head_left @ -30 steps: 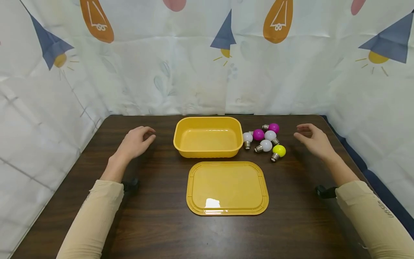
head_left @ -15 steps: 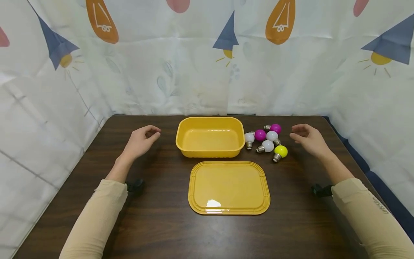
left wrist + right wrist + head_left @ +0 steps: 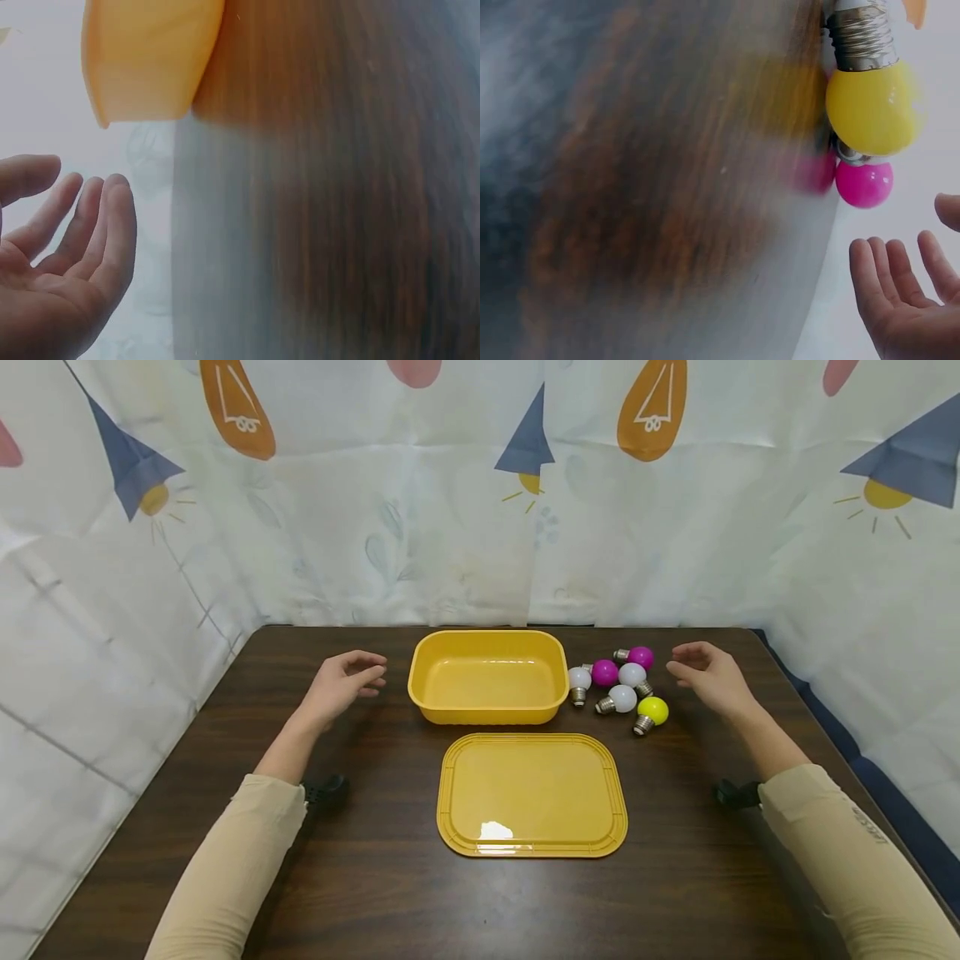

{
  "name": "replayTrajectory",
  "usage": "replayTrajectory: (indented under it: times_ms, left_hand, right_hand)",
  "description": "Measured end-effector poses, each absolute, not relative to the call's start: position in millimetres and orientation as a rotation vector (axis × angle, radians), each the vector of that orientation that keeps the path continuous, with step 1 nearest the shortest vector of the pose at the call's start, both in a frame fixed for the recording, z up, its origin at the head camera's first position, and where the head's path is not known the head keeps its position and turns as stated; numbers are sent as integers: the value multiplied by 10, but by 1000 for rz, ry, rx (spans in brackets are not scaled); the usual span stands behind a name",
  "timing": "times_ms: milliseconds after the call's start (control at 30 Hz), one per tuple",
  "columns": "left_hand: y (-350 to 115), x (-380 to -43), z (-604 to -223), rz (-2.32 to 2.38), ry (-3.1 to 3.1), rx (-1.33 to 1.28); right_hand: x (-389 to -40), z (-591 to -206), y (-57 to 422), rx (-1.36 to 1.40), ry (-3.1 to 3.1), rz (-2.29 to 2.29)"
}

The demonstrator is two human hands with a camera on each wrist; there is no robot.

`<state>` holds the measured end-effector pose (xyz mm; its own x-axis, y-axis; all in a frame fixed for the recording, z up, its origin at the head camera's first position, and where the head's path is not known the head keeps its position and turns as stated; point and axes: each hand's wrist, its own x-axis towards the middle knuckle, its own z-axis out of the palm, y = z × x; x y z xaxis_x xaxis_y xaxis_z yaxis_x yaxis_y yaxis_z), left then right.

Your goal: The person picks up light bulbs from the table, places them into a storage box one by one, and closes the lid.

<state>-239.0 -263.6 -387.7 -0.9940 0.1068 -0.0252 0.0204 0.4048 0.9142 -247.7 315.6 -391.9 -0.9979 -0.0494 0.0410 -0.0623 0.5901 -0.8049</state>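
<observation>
In the head view, a yellow plastic box (image 3: 487,714) without a cover stands at the back middle of the table. A flat yellow lid (image 3: 532,797) lies in front of it. Several light bulbs lie right of the box: a yellow bulb (image 3: 652,711), a magenta bulb (image 3: 604,673), another magenta one behind, and white bulbs such as this white bulb (image 3: 622,697). My left hand (image 3: 343,683) hovers left of the box, fingers loosely bent, holding nothing. To the right of the bulbs, my right hand (image 3: 712,677) is held above the table, also holding nothing, fingers relaxed.
The dark wooden table (image 3: 495,910) reaches back to a white patterned curtain (image 3: 322,527), which also hangs along both sides. Black wrist straps (image 3: 327,790) show at the sleeve cuffs. The leftmost white bulb (image 3: 579,679) lies right against or very near the box.
Both hands have moved inward: the left one rightward toward the box, the right one slightly leftward toward the bulbs. Box, lid and bulbs keep their places; the head view shifted slightly.
</observation>
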Motion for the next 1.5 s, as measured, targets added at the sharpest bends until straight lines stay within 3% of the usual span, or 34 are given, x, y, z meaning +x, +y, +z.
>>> replayTrajectory:
  times_ms: [600,1500]
  left_hand:
    - [-2466,-2397,-3887,1946,2255,55]
    - [-2371,-2460,-3957,1904,2114,54]
  right_hand:
    - [-2550,-3906,3093,67,-2756,1443]
    - [-2734,-3986,3028,-11,-2756,1480]
